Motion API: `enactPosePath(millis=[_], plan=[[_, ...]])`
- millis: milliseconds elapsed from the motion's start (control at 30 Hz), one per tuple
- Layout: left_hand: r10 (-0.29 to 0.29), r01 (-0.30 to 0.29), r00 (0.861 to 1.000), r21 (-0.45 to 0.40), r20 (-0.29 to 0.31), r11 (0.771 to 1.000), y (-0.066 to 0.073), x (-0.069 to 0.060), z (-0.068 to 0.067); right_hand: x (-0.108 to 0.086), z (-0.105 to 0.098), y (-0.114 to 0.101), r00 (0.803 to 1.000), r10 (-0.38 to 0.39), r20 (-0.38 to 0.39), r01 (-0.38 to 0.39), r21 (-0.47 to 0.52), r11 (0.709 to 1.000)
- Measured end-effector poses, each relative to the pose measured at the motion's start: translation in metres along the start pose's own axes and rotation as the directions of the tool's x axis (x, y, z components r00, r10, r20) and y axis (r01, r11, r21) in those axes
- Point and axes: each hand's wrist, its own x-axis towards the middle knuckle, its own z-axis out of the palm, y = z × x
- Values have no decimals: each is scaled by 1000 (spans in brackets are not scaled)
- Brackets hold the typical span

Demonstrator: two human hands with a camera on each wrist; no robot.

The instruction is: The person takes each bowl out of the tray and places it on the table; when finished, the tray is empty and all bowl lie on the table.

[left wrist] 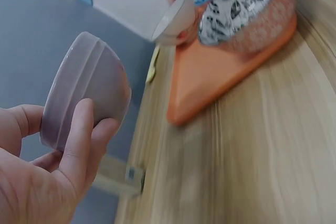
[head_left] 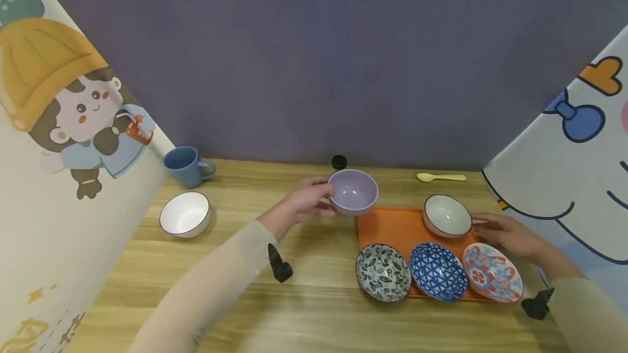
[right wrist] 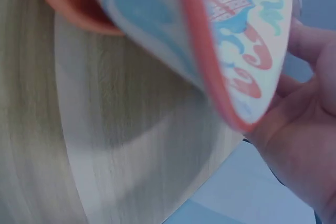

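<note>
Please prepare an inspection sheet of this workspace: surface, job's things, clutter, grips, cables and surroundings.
Surface: wood-grain tabletop; flat orange tray at right.
Job's things: glossy lilac round bowl, raised; pale dark-rimmed round bowl, over tray; leaf-patterned grey bowl, triangle-patterned blue bowl and red-rimmed patterned bowl, along tray's near side.
Clutter: white dark-rimmed bowl at left; blue handled mug; pale yellow spoon; black-capped object, partly hidden.
Grips: left grip holds lilac bowl; right grip beside pale bowl, contact unclear.
Cables: nothing seen.
Surroundings: slate-grey backdrop; cartoon-printed side panels.
</note>
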Motion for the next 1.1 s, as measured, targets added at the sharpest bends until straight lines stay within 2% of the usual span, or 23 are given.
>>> enactPosePath(millis=[200, 267, 433, 567, 767, 967, 1100], plan=[[9, -11, 996, -24, -93, 1000, -13, -20, -41, -6, -3, -2, 998, 19, 64, -23, 63, 998], [22, -26, 991, -25, -130, 999, -18, -29, -55, -5, -2, -4, 996, 19, 82, -24, 52, 998], [51, -63, 978, -57, -201, 996, -28, -45, -87, 1, -2, -11, 995, 16, 100, -12, -46, 999], [61, -85, 965, -86, -253, 993, -32, -55, -108, 3, -3, -14, 991, 35, 126, -29, -48, 998], [65, -110, 938, -116, -339, 987, -39, -71, -129, 4, -2, -10, 992, 42, 120, -42, -10, 999], [45, -104, 918, -132, -393, 986, -52, -85, -143, 6, 0, -1, 998, 55, -6, -55, -72, 996], [13, -83, 907, -148, -420, 986, -61, -92, -151, 6, 1, 3, 996, 72, -54, -78, -107, 991]])
